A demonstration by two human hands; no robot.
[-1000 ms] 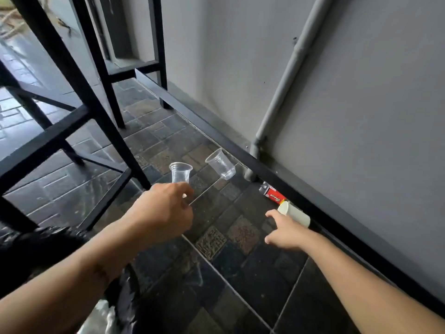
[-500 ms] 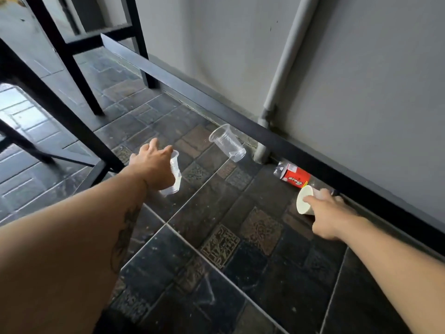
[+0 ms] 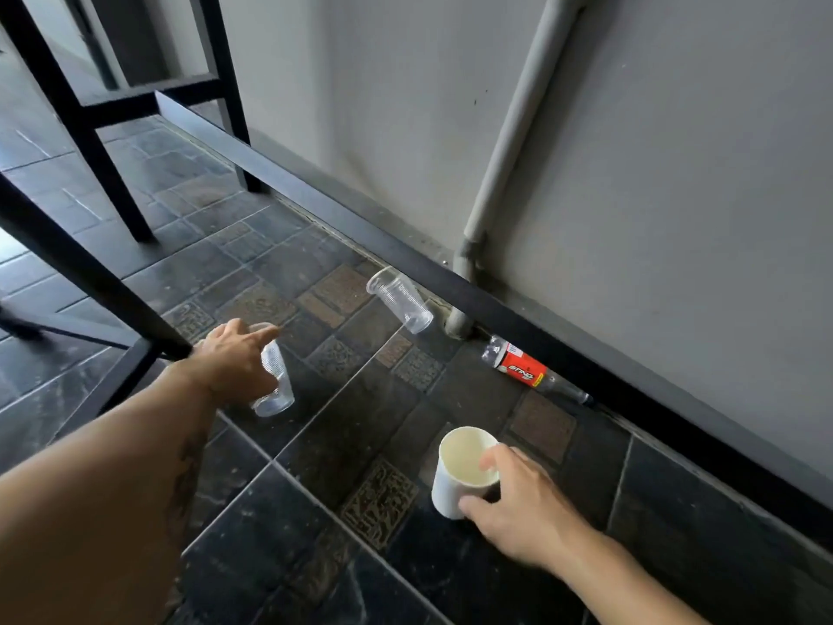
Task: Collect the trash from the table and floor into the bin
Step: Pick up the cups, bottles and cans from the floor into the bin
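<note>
The left hand [image 3: 234, 367] is gripping a clear plastic cup [image 3: 274, 376] just above the tiled floor [image 3: 315, 489], fingers wrapped round its thin ribbed wall. The right hand [image 3: 518, 502] is holding a white paper cup [image 3: 464, 475], mouth tilted up towards the camera. Two pieces of trash are lying untouched: a second clear cup [image 3: 399, 300] on its side by the drainpipe [image 3: 509, 146], and a red-labelled Sting bottle [image 3: 525, 367] against the black skirting rail [image 3: 586, 354]. No bin is in view. With both hands occupied, reaching for either piece is likely risking a crushed or dropped cup. The bottle, lying tight against the rail, could roll along it if nudged.
</note>
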